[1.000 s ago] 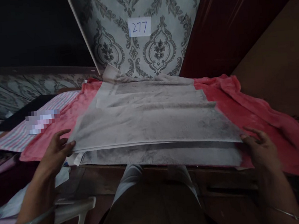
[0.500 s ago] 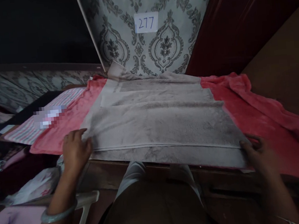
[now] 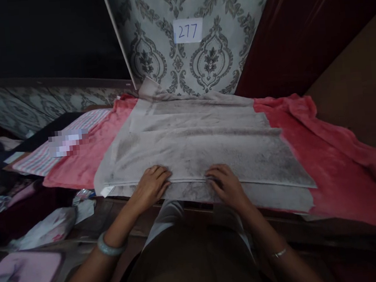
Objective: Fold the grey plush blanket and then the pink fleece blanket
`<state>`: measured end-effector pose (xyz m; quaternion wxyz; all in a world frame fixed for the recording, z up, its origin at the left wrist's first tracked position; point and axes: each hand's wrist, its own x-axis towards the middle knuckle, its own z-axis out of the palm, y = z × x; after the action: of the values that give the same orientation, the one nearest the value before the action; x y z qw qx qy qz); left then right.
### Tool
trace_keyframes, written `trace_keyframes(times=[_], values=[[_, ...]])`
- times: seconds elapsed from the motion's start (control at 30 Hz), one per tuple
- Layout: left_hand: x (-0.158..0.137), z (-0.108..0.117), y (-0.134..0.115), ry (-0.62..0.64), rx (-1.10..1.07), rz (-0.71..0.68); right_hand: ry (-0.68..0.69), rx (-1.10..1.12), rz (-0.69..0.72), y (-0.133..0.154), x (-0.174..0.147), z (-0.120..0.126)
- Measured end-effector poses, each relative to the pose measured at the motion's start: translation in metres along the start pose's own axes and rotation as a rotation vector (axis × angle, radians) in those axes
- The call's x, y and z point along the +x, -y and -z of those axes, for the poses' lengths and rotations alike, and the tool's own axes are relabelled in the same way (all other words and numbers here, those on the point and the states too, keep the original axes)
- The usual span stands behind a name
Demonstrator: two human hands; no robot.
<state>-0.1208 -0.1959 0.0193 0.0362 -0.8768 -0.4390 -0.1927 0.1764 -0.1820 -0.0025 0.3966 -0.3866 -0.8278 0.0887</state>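
From the far left I see one dark screen [image 3: 44,39], then, nearer, one striped cloth [image 3: 28,163] beside the red blanket [image 3: 88,165], a single piece as far as I can tell. One pale tag [image 3: 107,191] shows at the near left corner of the grey blanket [image 3: 192,153], which lies in the middle over the red, its near part in folded layers. The left hand [image 3: 152,183] rests on that near folded edge, fingers loosely bent; whether they pinch it I cannot tell. One numbered card [image 3: 188,30] is on the far wall. Right of centre, the right hand [image 3: 224,184] touches the same edge, fingers curled, their grip equally unclear. I'd judge the fold is being evened out; continuing calls for both hands working level, keeping the layers aligned. More red spreads out at the right.
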Motion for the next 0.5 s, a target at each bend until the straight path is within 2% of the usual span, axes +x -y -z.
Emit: trace_keyframes(times=[0.1, 0.27, 0.5], values=[[0.000, 0.000, 0.002, -0.004, -0.029, 0.024, 0.084, -0.055, 0.008, 0.003, 0.010, -0.012], [0.003, -0.004, 0.004, -0.005, 0.022, -0.021, 0.184, -0.206, 0.069, 0.010, 0.015, -0.013], [0.002, -0.007, 0.006, -0.048, 0.101, -0.074, 0.136, -0.110, 0.027, 0.005, 0.013, -0.017]])
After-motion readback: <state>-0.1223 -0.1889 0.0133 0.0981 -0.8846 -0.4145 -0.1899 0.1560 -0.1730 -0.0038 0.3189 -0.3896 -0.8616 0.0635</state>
